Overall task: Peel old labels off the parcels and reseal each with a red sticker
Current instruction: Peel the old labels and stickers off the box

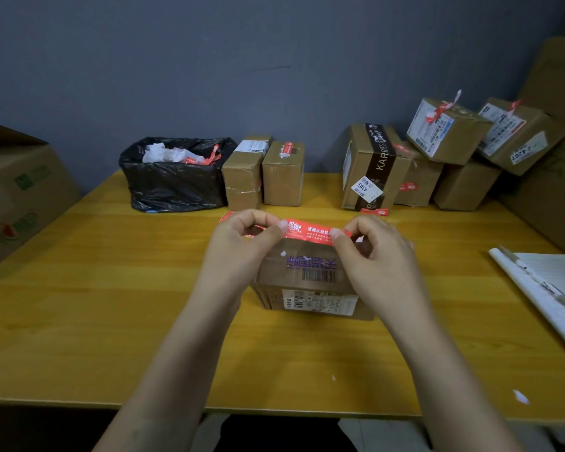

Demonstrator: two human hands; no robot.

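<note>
A small brown parcel (310,282) with purple print, a barcode and a white label on its near side sits on the yellow table (111,288), between my hands. A red sticker (307,231) with white writing is stretched just above the parcel's far top edge. My left hand (242,243) pinches its left end and my right hand (372,256) pinches its right end. A red strip runs on to the left behind my left hand.
A black rubbish bag (173,177) with crumpled white and red scraps stands at the back left. Two small boxes (265,171) stand beside it. Several stacked parcels (437,151) fill the back right. A notepad with a pen (548,288) lies at right; a big carton (20,190) at left.
</note>
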